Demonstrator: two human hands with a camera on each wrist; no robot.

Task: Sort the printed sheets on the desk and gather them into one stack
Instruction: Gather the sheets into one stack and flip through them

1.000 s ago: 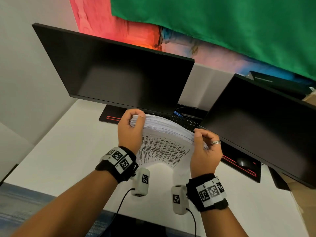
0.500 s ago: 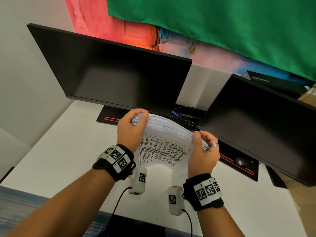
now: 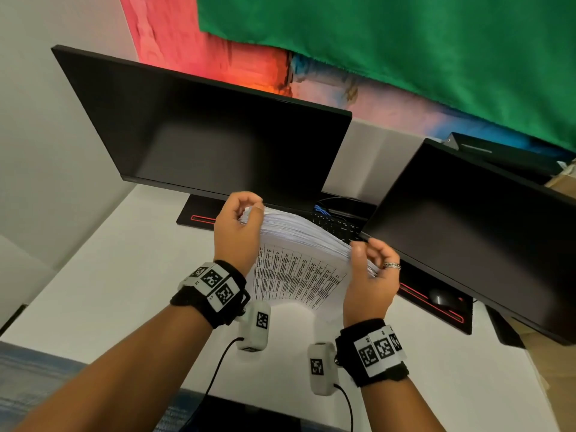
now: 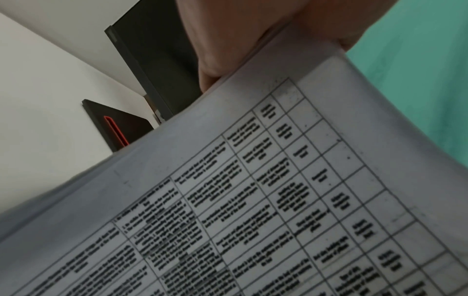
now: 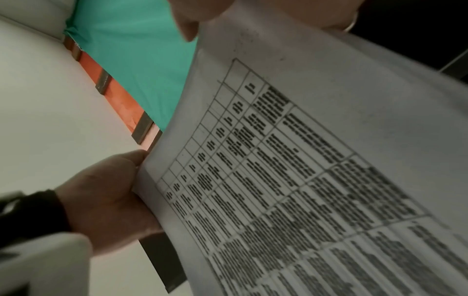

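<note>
above desk — stack between both hands.

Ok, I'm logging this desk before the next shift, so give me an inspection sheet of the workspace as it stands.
Surface: white desk, bare where visible.
Job's things: stack of printed sheets held upright off the desk, table print facing the person.
Clutter: keyboard, mouse, black mat.
Hands: left hand and right hand grip opposite edges of the stack.
Cables: blue and black cables behind the keyboard.
Surroundings: two dark monitors, green cloth.
</note>
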